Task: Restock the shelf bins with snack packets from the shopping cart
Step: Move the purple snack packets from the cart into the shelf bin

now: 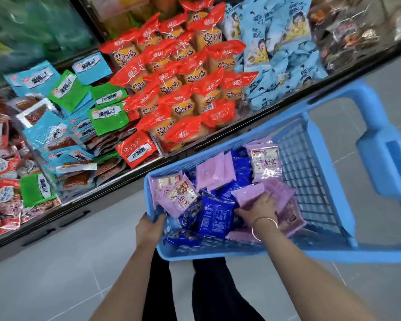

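Blue plastic cart (218, 252) stands on grey floor tiles (56, 274) just beside the shelf bins (90, 205), tilted in the view, with its handle (384, 156) to the right. Inside lies a loose heap of lilac and dark blue packets (214, 218). The left hand (149, 228) grips the cart's near corner, fingers curled over the rim. The right hand (257, 209), a thin bangle (264, 222) at the wrist, reaches into the heap and grasps a lilac packet (248, 193), its fingertips hidden beneath it. The bins hold piled red packets (183, 72), pale blue packets (276, 42) to their right, and flat green ones (107, 117) to their left.
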